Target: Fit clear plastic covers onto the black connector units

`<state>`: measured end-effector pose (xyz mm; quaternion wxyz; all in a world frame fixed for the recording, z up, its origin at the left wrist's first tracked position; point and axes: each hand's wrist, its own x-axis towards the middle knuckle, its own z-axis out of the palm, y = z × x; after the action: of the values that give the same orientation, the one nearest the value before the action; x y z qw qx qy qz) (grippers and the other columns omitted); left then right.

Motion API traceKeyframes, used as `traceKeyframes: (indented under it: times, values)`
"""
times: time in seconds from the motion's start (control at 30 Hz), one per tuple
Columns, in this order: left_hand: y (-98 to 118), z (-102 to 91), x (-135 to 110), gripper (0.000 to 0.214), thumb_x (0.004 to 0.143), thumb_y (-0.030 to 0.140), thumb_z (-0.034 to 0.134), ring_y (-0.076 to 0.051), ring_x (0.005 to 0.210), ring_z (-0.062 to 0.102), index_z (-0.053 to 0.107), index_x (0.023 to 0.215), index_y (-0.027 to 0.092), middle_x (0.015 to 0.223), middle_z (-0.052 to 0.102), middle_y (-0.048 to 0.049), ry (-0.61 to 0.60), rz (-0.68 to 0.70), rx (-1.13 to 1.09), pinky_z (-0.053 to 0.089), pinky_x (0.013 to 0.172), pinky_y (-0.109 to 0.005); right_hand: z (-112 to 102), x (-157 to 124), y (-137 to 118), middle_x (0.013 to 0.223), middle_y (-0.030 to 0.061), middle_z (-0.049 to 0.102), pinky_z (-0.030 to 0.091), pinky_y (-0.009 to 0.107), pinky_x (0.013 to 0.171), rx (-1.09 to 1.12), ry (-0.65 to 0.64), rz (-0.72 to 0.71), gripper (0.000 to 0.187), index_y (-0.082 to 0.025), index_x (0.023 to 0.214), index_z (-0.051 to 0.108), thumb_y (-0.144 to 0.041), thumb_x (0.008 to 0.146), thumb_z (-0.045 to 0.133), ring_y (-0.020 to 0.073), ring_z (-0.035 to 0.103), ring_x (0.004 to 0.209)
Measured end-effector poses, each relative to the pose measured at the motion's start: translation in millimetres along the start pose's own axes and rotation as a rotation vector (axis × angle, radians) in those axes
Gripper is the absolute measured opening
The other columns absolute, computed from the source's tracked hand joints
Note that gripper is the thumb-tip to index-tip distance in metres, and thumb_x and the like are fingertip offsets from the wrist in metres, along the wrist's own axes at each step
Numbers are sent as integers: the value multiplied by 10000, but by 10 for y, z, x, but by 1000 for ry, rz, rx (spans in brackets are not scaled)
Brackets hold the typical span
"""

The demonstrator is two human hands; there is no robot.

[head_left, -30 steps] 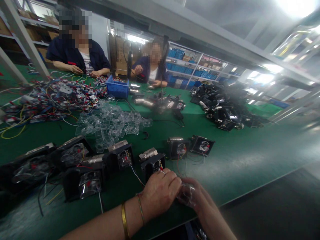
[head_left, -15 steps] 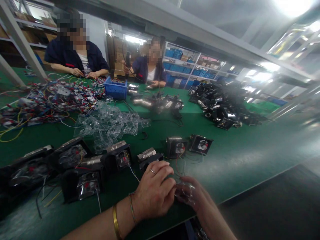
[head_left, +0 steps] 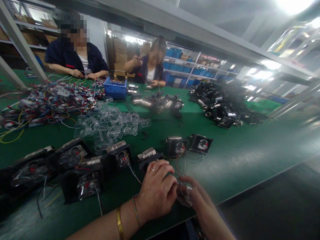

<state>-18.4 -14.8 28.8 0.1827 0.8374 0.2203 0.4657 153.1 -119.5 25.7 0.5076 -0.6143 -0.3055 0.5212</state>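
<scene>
My right hand [head_left: 201, 196] closes around a clear plastic cover [head_left: 184, 194] near the table's front edge. My left hand [head_left: 159, 188], with a ring on one finger, is curled against the cover's left side; its fingertips are hidden, so what they grip cannot be made out. Just beyond the left hand lies a black housing with a metal valve body [head_left: 146, 154], partly covered by the fingers. Two black housings, one upright [head_left: 171, 150] and one tilted [head_left: 201, 144], stand past my hands with thin wires hanging from them.
More black housings [head_left: 81, 183] with clear covers line the left. Behind them lie a heap of clear covers [head_left: 112, 125], a tangle of wired parts [head_left: 57, 100] and a blue bin [head_left: 115, 89]. Black assemblies [head_left: 222, 106] are piled at the back right. Two co-workers sit opposite.
My left hand has shifted slightly right and down, and the clear cover has turned a little in my right hand. One co-worker across the table has raised an arm.
</scene>
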Motion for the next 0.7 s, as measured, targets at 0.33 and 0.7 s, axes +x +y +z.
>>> traceKeyframes:
  times: [0.33,0.7]
  values:
    - [50,38,12,65,861,128,551,-252,1123,518,565,835,186,1026,611,-45,26,-51,-27,377,959,-440,0,3,0,1065,86,775,505,420,906,-35,-30,-20,548,-238,1199,654,-661,852,655,312,685,1036]
    - [68,104,3,95,798,97,591,-239,1096,551,583,793,191,976,641,-31,72,-128,-62,392,952,-423,31,-1,-20,1029,68,780,499,397,893,-49,-18,-29,553,-251,1174,662,-690,838,650,297,686,1006]
